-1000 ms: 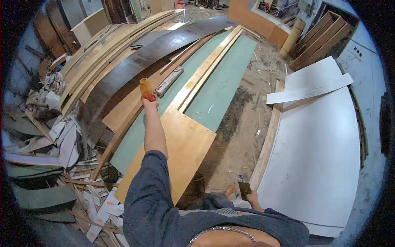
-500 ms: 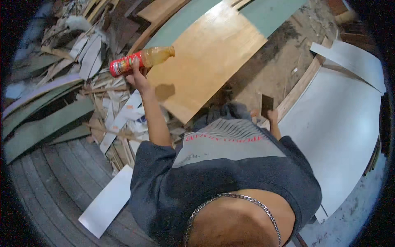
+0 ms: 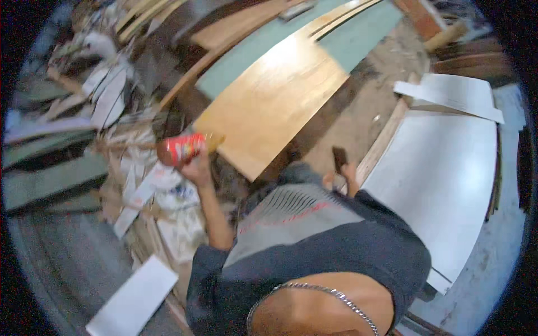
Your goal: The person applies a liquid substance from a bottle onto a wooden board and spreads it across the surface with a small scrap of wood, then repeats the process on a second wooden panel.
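Observation:
A plastic bottle (image 3: 184, 148) with a red label and a yellowish neck is gripped in my left hand (image 3: 196, 167), its fingers wrapped round the lower half. The bottle lies tilted nearly sideways, its neck pointing right over the corner of a light wooden board (image 3: 274, 101). Close to my body on the right, my right hand (image 3: 349, 170) is closed on a dark flat rectangular object (image 3: 339, 158), too blurred to tell its kind. A large white panel (image 3: 443, 173) lies just right of that hand.
Broken wood strips and scraps (image 3: 134, 185) are heaped on the left, with green-grey boards (image 3: 56, 173) beside them. A white offcut (image 3: 134, 297) rests at lower left. Green panels (image 3: 252, 59) lie under the wooden board. Brown planks (image 3: 471, 61) stack at far right.
The bottle in my left hand has come down and nearer to my body. My right hand still holds the dark object, which now shows at a narrower angle. The whole view has shifted.

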Tool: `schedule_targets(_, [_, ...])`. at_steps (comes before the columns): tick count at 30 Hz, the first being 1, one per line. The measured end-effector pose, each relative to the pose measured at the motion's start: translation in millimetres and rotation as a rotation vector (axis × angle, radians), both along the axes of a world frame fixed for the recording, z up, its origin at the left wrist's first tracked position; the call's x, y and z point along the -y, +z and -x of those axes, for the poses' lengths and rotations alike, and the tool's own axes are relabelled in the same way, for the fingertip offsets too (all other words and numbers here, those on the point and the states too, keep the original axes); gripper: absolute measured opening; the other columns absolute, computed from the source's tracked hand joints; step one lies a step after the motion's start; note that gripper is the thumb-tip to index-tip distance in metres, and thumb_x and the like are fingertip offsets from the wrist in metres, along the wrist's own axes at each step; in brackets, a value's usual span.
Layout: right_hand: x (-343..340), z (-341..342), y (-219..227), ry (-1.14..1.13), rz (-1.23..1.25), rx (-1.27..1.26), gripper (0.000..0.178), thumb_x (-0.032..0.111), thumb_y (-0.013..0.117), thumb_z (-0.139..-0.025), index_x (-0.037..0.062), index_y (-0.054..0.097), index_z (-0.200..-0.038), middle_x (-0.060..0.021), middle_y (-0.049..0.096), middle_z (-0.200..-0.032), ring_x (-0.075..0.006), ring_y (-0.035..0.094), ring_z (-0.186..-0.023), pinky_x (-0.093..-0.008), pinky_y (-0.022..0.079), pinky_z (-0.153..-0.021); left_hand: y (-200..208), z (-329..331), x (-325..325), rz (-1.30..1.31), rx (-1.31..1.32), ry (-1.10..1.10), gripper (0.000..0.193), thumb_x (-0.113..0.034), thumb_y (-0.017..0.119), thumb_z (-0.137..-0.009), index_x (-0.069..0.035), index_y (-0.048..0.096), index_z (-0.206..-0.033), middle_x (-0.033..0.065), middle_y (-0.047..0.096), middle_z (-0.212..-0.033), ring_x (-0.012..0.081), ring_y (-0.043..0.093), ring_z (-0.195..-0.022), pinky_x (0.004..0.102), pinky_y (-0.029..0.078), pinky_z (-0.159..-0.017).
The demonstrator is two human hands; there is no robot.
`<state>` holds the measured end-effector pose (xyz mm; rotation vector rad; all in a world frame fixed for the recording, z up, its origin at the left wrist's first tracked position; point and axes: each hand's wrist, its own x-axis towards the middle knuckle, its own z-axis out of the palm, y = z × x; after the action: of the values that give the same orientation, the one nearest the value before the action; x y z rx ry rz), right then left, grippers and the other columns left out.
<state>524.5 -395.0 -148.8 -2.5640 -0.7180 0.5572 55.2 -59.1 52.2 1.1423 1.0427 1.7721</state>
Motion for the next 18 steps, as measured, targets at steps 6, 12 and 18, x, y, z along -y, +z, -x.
schedule_targets(6, [12.3,0.2,29.2,-0.161,0.054,-0.057,0.039,0.023,0.057,-0.072,-0.0026,0.066,-0.101,-0.0297,0.065,-0.086,-0.049,0.064,-0.08,-0.0524,0.051,-0.075,15.2,-34.9,37.3,0.017,-0.209,-0.065,0.056,0.002,0.077,-0.071,0.0,0.055,-0.123,0.0111,0.062,-0.121,0.0206,0.063,-0.103,0.035,0.053,-0.087])
schedule_targets(12, [-7.2,-68.2,10.4,-0.199,0.043,-0.021,0.038,0.022,0.056,-0.073,-0.0044,0.067,-0.097,-0.0319,0.065,-0.086,-0.0481,0.064,-0.085,-0.0502,0.052,-0.076,19.5,-66.2,65.7,0.041,-0.325,0.162,0.058,-0.013,0.083,-0.07,0.001,0.056,-0.119,0.013,0.063,-0.117,0.0226,0.065,-0.098,0.0356,0.053,-0.087])
schedule_targets(18, [-19.9,-144.5,-49.7,-0.2,0.22,-0.301,0.041,0.023,0.058,-0.074,-0.0036,0.067,-0.103,-0.0302,0.066,-0.094,-0.0455,0.064,-0.093,-0.0483,0.051,-0.079,-7.5,-86.5,93.2,0.18,-0.645,0.338,0.057,-0.021,0.084,-0.07,0.005,0.058,-0.114,0.0168,0.064,-0.111,0.0259,0.065,-0.098,0.0392,0.052,-0.087])
